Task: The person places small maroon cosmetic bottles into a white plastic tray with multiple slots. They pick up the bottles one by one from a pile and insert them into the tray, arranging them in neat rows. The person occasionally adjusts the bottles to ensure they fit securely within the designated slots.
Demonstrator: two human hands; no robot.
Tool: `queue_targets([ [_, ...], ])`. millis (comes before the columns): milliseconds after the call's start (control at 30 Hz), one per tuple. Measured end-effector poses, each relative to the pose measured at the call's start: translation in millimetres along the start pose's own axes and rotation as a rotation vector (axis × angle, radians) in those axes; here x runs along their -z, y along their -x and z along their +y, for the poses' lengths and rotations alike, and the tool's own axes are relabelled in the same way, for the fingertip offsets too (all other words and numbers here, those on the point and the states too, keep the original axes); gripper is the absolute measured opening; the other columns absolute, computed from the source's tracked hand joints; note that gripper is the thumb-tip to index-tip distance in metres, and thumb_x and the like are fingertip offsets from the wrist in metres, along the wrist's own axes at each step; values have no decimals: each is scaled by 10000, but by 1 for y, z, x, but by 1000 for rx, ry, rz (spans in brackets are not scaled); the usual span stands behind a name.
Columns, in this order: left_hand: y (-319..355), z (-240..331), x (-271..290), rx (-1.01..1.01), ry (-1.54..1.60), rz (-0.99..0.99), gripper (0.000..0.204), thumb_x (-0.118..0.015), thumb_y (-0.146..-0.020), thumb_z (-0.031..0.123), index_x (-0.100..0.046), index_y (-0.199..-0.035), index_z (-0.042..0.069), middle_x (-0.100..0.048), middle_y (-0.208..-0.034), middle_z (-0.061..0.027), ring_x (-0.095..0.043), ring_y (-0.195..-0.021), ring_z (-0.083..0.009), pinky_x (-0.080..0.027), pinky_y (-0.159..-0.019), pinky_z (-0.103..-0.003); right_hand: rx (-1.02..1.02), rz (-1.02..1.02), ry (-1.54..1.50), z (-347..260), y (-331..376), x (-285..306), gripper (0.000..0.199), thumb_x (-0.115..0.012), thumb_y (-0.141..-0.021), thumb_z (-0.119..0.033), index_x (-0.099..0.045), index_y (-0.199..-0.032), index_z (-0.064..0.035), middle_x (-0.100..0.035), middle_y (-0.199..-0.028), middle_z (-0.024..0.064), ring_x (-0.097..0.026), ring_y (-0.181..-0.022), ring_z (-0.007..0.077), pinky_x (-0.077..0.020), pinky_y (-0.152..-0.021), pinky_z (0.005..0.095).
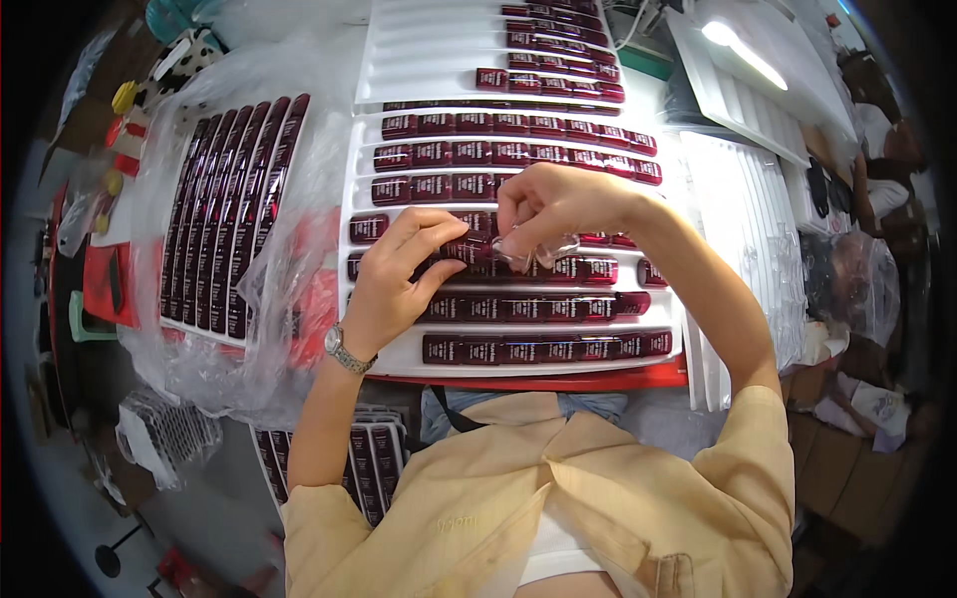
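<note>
My left hand (pixel 399 267), below a wristwatch-wearing forearm that comes in from the lower left, pinches a small dark red glossy pack (pixel 469 242) between thumb and fingers. The pack is lifted over the rows on a white ridged tray (pixel 397 361). Close beside it, my right hand (pixel 560 204) is closed, fingertips pinching a crumpled piece of clear plastic film (pixel 554 249) at the pack's right end. Whether the film is still joined to the pack I cannot tell. Rows of matching dark red packs (pixel 518 307) lie in the tray's grooves around both hands.
Behind stands another white tray (pixel 429 55), partly filled at its right. On the left, a filled tray (pixel 231 214) lies amid clear plastic sheeting (pixel 159 374). White empty trays (pixel 733 229) are stacked at the right, under a bright lamp (pixel 743 52). More filled trays (pixel 377 468) sit below the table edge.
</note>
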State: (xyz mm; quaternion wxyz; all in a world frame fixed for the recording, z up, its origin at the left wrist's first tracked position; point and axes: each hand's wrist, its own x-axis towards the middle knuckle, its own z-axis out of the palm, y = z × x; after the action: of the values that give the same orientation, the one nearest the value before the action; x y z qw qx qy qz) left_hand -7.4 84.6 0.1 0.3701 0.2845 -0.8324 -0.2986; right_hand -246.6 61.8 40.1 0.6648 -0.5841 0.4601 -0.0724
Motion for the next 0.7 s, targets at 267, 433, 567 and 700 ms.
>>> queue_targets([
  [267,18,-13,23,104,31,27,324,-735,-733,32,-642,-1043,17,-631,-1013,-102,-627,-928,-256,-500,-791,-321,118,-47,-124,-14,-18,-15,220,-720,-802,-182,-593,-805,-3,-671,-697,87,-620,-579,120,-451,-505,219],
  [433,21,-17,21,280,350,-53,310,-723,-743,16,-644,-1043,9,-619,-1040,-114,-620,-948,-264,-499,-796,-320,86,89,-70,-26,-29,-21,180,-698,-827,-151,-599,-855,-3,-670,-774,89,-624,-585,107,-459,-496,204],
  [567,24,-27,23,397,378,42,300,-730,-742,52,-663,-1034,32,-604,-1048,-89,-592,-977,-261,-481,-808,-339,282,380,-512,-5,-25,-11,139,-669,-864,-144,-607,-880,-20,-659,-872,101,-620,-602,97,-459,-485,206],
  [700,3,-32,37,63,-477,-95,319,-725,-732,81,-670,-1044,50,-588,-999,-50,-531,-953,-226,-408,-858,-340,357,396,-1091,34,-3,4,230,-619,-920,-190,-575,-1084,-36,-650,-1011,139,-649,-897,208,-508,-738,291],
])
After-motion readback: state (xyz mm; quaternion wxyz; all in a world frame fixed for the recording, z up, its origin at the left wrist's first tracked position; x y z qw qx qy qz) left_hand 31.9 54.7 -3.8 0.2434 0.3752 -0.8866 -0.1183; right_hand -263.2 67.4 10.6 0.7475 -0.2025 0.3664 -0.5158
